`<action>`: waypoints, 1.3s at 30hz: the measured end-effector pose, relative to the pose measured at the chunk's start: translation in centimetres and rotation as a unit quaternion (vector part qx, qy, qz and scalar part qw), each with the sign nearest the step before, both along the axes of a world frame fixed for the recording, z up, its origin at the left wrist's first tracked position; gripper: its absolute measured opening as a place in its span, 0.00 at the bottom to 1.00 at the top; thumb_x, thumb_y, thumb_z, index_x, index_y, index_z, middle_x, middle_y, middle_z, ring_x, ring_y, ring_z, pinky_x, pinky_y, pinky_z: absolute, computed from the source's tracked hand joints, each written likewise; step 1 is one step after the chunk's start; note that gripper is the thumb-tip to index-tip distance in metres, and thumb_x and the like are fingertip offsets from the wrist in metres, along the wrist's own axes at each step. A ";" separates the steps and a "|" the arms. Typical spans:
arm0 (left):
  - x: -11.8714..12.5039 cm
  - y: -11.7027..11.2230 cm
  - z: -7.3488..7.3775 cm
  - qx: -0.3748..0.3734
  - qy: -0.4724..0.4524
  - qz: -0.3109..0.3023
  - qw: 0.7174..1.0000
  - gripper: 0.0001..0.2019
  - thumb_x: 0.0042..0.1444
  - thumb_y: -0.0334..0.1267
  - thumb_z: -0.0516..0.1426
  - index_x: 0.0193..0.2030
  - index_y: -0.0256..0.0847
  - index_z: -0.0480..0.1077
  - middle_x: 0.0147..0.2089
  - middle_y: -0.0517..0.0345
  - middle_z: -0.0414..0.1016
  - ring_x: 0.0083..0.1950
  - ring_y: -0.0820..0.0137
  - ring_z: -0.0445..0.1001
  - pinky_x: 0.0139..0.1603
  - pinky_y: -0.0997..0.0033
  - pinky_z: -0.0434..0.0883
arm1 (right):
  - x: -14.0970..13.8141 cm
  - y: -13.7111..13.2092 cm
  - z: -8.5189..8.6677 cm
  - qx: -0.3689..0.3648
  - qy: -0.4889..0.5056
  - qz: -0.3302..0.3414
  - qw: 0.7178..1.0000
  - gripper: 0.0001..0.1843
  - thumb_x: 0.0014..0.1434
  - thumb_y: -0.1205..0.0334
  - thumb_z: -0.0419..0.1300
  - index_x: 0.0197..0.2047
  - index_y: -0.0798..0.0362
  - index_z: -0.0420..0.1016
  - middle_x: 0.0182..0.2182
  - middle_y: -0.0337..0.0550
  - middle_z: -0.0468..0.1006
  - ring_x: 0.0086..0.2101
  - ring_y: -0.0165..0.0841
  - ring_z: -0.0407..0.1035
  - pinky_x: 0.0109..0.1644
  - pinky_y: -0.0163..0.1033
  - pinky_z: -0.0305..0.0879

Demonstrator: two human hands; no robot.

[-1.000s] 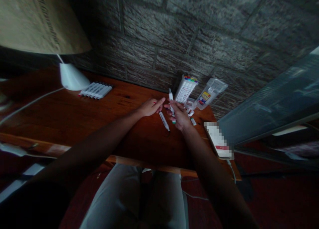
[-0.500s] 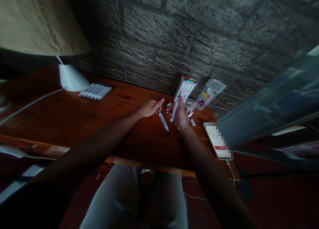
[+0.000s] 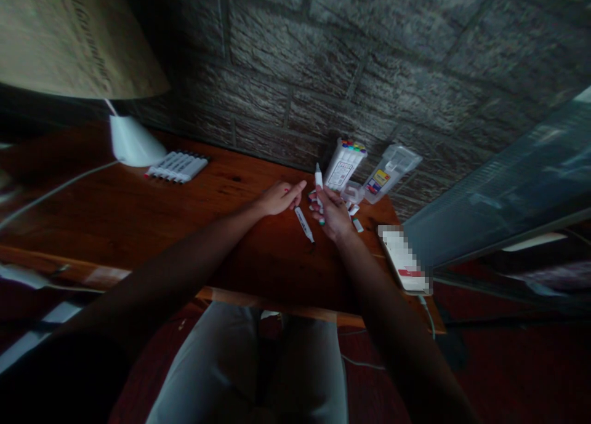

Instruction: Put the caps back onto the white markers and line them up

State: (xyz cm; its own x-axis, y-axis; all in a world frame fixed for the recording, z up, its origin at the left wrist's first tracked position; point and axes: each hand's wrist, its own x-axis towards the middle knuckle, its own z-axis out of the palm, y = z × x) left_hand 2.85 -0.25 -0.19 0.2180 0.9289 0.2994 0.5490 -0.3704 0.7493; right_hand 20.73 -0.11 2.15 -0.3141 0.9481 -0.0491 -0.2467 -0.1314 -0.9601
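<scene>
My left hand (image 3: 282,198) is closed above the table, thumb stretched out toward the right. From its curled fingers a white marker (image 3: 303,224) slants down, dark tip toward me; its upper end is hidden by the fingers. A second white marker (image 3: 319,178) is gripped in my right hand (image 3: 333,213), grey tip pointing up and a green end low by the fingers. Small white caps (image 3: 357,225) lie right of that hand. Just behind it stands a clear case of markers (image 3: 344,165) with coloured ends on top.
An open clear plastic box (image 3: 383,181) with a yellow label leans near the wall. A phone (image 3: 404,261) with a cable lies at the table's right edge. A row of markers (image 3: 178,167) lies beside the lamp (image 3: 133,142) on the wooden table (image 3: 221,208).
My right hand has turned the marker in it, so its tip has swung left and now points up. The left hand and its marker are almost still.
</scene>
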 end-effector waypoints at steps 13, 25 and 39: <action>0.0 0.0 0.0 -0.001 -0.004 -0.010 1.000 0.40 0.69 0.65 0.34 0.23 0.40 0.70 0.21 0.57 0.72 0.25 0.71 0.70 0.37 0.69 0.66 | 0.2 0.2 0.3 -0.016 -0.002 -0.003 1.000 0.22 0.53 0.42 0.70 0.40 0.52 0.78 0.24 0.33 0.69 0.20 0.21 0.56 0.18 0.30 0.41; 0.1 -0.1 0.2 -0.002 -0.005 0.002 1.000 0.38 0.70 0.63 0.37 0.23 0.39 0.71 0.21 0.57 0.72 0.25 0.72 0.70 0.37 0.69 0.66 | 0.1 0.7 -0.1 -0.036 0.007 -0.047 0.998 0.06 0.52 0.65 0.70 0.30 0.54 0.77 0.27 0.36 0.77 0.25 0.22 0.65 0.26 0.29 0.59; 0.0 0.1 -0.1 0.001 -0.014 -0.008 1.000 0.38 0.71 0.62 0.37 0.24 0.39 0.71 0.21 0.57 0.72 0.25 0.72 0.70 0.36 0.69 0.66 | 0.3 0.3 1.1 -0.106 0.062 -0.006 0.992 0.03 0.62 0.65 0.60 0.37 0.54 0.74 0.22 0.34 0.71 0.19 0.21 0.55 0.17 0.26 0.41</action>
State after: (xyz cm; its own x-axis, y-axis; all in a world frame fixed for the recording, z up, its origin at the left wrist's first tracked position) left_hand 2.81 -0.13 -0.29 0.2235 0.9248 0.3080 0.5218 -0.3804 0.7636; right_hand 20.99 0.14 3.24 -0.3199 0.9242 -0.2088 -0.3642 -0.3234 -0.8734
